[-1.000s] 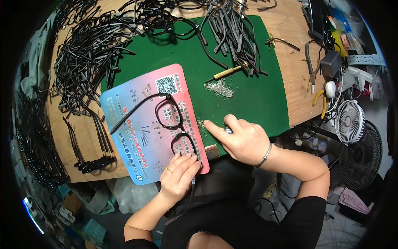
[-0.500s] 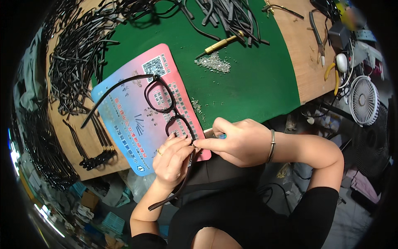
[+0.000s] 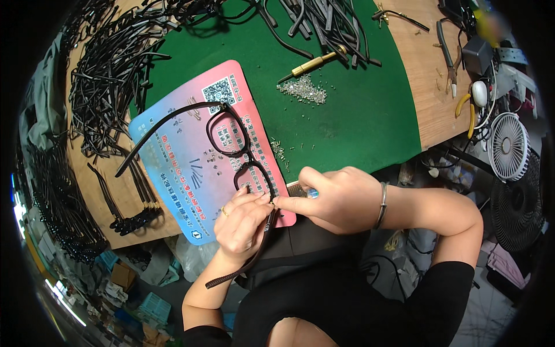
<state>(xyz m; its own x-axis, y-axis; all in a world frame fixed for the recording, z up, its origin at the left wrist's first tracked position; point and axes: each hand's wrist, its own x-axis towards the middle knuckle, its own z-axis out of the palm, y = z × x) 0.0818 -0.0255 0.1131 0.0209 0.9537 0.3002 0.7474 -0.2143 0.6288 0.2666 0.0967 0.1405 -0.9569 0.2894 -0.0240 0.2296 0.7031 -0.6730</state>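
Left hand point(image 3: 240, 224) pinching black round-rimmed plastic eyeglass frame point(image 3: 249, 157) near hinge; right hand point(image 3: 338, 201) meeting it there, curled round mostly hidden blue object point(image 3: 312, 193); pink-and-blue rectangular card point(image 3: 182, 151) beneath left hand

two hands point(image 3: 240, 225), one held eyeglass frame point(image 3: 248, 151), one card point(image 3: 211, 180), one screwdriver point(image 3: 309, 65), two fans point(image 3: 509, 146)

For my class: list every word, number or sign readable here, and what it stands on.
Print described, not quoted:
Pink-and-blue card, left part: larger red and blue characters.
Card, pink side: smaller rows, partly behind the glasses, too small to read reliably.
Card, upper corner: square black-and-white code.
Card, lower corner: small blue-and-white emblem.
Nothing else is clearly readable.
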